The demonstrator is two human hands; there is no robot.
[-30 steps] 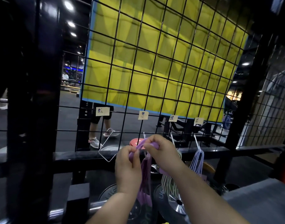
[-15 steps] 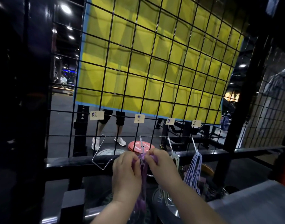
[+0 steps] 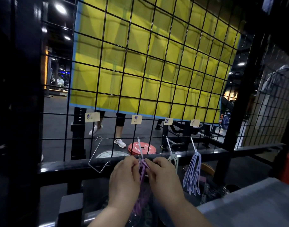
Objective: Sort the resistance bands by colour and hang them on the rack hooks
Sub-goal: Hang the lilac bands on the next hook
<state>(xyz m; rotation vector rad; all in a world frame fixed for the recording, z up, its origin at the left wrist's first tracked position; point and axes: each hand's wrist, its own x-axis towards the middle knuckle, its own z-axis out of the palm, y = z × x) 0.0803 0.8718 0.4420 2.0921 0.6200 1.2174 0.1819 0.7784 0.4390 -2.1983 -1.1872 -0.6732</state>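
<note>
Purple resistance bands (image 3: pixel 142 174) hang between my two hands, just below the second metal hook (image 3: pixel 140 147) on the black wire grid rack (image 3: pixel 158 82). My left hand (image 3: pixel 124 179) pinches their top from the left. My right hand (image 3: pixel 161 177) pinches them from the right. Whether the bands sit on the hook is hidden by my fingers. Pale green bands (image 3: pixel 173 159) hang on the third hook and light blue bands (image 3: pixel 193 174) on the fourth. The first hook (image 3: pixel 98 154), at the left, is bare. Paper labels (image 3: pixel 92 117) are taped above each hook.
A black horizontal bar (image 3: pixel 75 166) runs behind the hooks. Weight plates, among them a red one (image 3: pixel 141 148), lie on the floor beyond the grid, where a person's legs (image 3: pixel 119 128) stand. A grey surface (image 3: pixel 255 205) fills the lower right.
Both hands have moved up and closer to the second hook with the purple bands. The view has shifted slightly left and nearer the rack.
</note>
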